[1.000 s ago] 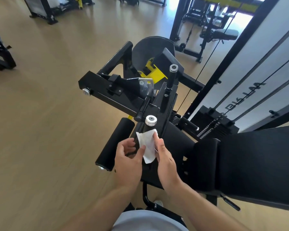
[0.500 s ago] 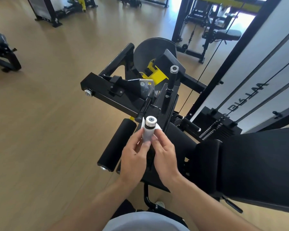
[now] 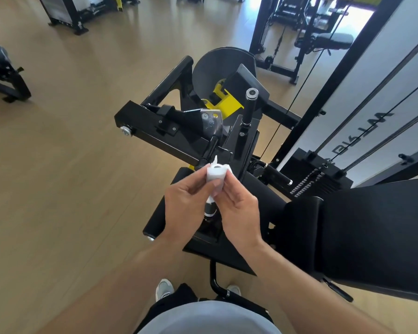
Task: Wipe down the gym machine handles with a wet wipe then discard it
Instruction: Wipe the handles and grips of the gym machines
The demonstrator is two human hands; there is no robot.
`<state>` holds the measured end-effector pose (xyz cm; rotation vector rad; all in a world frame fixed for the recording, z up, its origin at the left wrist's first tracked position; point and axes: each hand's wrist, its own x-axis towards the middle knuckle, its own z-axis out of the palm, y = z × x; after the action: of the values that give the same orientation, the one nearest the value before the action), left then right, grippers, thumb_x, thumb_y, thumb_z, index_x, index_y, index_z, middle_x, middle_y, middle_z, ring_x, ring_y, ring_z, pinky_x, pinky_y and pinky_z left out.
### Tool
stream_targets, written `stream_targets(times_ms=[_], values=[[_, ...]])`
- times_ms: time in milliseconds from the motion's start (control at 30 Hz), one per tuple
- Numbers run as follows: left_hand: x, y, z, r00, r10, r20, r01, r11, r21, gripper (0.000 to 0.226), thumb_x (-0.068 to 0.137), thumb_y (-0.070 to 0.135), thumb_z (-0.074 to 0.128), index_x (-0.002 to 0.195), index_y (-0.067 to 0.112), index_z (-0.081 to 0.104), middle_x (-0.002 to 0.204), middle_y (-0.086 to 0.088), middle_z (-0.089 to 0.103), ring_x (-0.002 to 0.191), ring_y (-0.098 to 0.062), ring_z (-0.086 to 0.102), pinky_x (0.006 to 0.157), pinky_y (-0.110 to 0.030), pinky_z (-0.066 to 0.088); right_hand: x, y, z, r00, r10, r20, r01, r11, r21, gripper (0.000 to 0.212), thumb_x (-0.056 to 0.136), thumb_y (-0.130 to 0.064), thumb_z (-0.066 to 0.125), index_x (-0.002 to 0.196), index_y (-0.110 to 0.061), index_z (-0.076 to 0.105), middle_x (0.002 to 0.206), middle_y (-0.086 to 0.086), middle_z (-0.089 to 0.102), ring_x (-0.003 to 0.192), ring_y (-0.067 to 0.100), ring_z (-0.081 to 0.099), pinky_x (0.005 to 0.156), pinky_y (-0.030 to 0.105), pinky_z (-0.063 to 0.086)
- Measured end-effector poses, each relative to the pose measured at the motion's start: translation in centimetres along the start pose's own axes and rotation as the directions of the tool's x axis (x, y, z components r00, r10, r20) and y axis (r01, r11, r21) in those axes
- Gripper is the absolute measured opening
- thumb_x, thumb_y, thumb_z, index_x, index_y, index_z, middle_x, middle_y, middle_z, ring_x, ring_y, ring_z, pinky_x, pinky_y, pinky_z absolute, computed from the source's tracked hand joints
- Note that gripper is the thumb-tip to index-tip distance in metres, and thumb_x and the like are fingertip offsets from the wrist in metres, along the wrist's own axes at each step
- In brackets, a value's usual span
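A white wet wipe [image 3: 215, 175] is wrapped around the top of the near upright handle [image 3: 210, 209] of a black gym machine. My left hand [image 3: 187, 203] and my right hand [image 3: 238, 208] both pinch the wipe against the handle from either side, thumbs on its front. The wipe covers the handle's end cap almost fully; only a short black stretch of handle shows below my fingers. A second upright handle [image 3: 250, 104] with a silver end cap stands bare farther back and to the right.
The black seat pad [image 3: 372, 237] lies to the right, a foam roller [image 3: 155, 225] sits partly under my left hand. The weight stack and cables [image 3: 323, 174] stand at right. Other machines [image 3: 7, 75] stand on the wooden floor around. My shoes [image 3: 164, 289] show below.
The wipe went from held flat beside the handle to wrapped around it, and both hands have slid it up over the silver end cap.
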<state>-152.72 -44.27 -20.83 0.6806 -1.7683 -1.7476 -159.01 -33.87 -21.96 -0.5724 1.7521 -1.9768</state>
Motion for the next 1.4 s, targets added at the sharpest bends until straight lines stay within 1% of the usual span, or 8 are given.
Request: stream_targets(times_ms=[133,300,500,633,767,1000,1267,1400], values=[[-0.4,-1.6,-0.3,0.997,-0.070,0.032,0.068,0.996,0.049,0.037,0.089,0.006,0.073,0.125,0.011,0.070,0.111,0.009,0.077,0.108,-0.007,0.071,0.094,-0.024,0.056,-0.2,2.3,-0.4,0.994,0.107,0.022,-0.106,0.994,-0.021,0.046,0.096,-0.009,0.063,0.141,-0.016,0.057,0.132,0.001,0.068,0.128,0.023,0.061,0.109,0.050,0.046],[-1.2,-3.6,-1.0,0.984,-0.151,0.094,0.141,0.985,0.103,0.039,0.087,0.017,0.077,0.126,0.016,0.071,0.112,0.004,0.077,0.109,-0.012,0.071,0.101,-0.044,0.054,-1.1,3.9,-0.6,0.991,0.122,0.050,-0.106,0.964,-0.244,0.036,0.096,-0.004,0.066,0.128,-0.020,0.067,0.116,-0.006,0.074,0.114,0.015,0.069,0.099,0.046,0.055],[0.9,-0.3,-0.3,0.998,0.004,0.062,-0.005,1.000,0.020,0.036,0.087,0.007,0.076,0.122,0.012,0.073,0.108,0.010,0.077,0.105,-0.007,0.072,0.089,-0.020,0.056,1.1,0.5,-0.3,1.000,-0.021,0.022,0.023,0.997,-0.079,0.035,0.095,-0.010,0.067,0.126,-0.027,0.068,0.114,-0.001,0.075,0.113,0.023,0.070,0.100,0.048,0.053],[0.4,-2.0,-1.0,0.995,-0.041,0.086,0.034,0.996,0.077,0.036,0.086,0.009,0.077,0.122,0.012,0.072,0.109,0.006,0.078,0.105,-0.011,0.073,0.093,-0.028,0.057,0.6,2.3,-1.0,0.998,-0.043,0.055,0.058,0.944,-0.324,0.035,0.096,-0.009,0.067,0.127,-0.026,0.067,0.112,-0.011,0.074,0.108,0.009,0.071,0.095,0.036,0.057],[-1.3,-4.8,-1.9,0.972,-0.174,0.159,0.149,0.977,0.154,0.036,0.087,0.018,0.077,0.123,0.016,0.073,0.110,0.004,0.077,0.108,-0.014,0.072,0.100,-0.045,0.054,-0.9,5.0,-1.5,0.992,0.075,0.097,-0.019,0.877,-0.479,0.030,0.097,-0.015,0.067,0.124,-0.027,0.068,0.111,-0.016,0.073,0.109,0.008,0.068,0.095,0.038,0.057],[0.3,-1.8,-1.0,0.994,-0.062,0.089,0.059,0.997,0.045,0.036,0.086,0.006,0.076,0.122,0.009,0.072,0.107,0.005,0.078,0.103,-0.009,0.073,0.088,-0.018,0.056,1.0,1.7,-0.8,0.991,-0.130,0.016,0.123,0.879,-0.461,0.037,0.092,-0.013,0.074,0.127,-0.019,0.068,0.106,-0.013,0.074,0.097,0.005,0.071,0.084,0.022,0.058],[-1.2,-4.9,-2.0,0.967,-0.212,0.142,0.190,0.970,0.153,0.038,0.086,0.027,0.080,0.122,0.018,0.073,0.109,0.005,0.078,0.108,-0.013,0.072,0.099,-0.044,0.055,-1.1,5.9,-1.7,0.994,-0.057,0.094,0.103,0.784,-0.612,0.031,0.093,-0.023,0.071,0.124,-0.022,0.067,0.108,-0.013,0.070,0.102,0.006,0.067,0.087,0.035,0.058],[-0.8,-2.7,-1.3,0.980,-0.143,0.138,0.129,0.986,0.109,0.034,0.088,0.021,0.078,0.122,0.015,0.073,0.108,0.004,0.078,0.106,-0.013,0.072,0.098,-0.039,0.056,0.3,4.1,-1.7,0.990,-0.134,0.041,0.129,0.759,-0.639,0.026,0.089,-0.024,0.076,0.115,-0.022,0.073,0.099,-0.010,0.072,0.092,0.003,0.066,0.081,0.033,0.059]])
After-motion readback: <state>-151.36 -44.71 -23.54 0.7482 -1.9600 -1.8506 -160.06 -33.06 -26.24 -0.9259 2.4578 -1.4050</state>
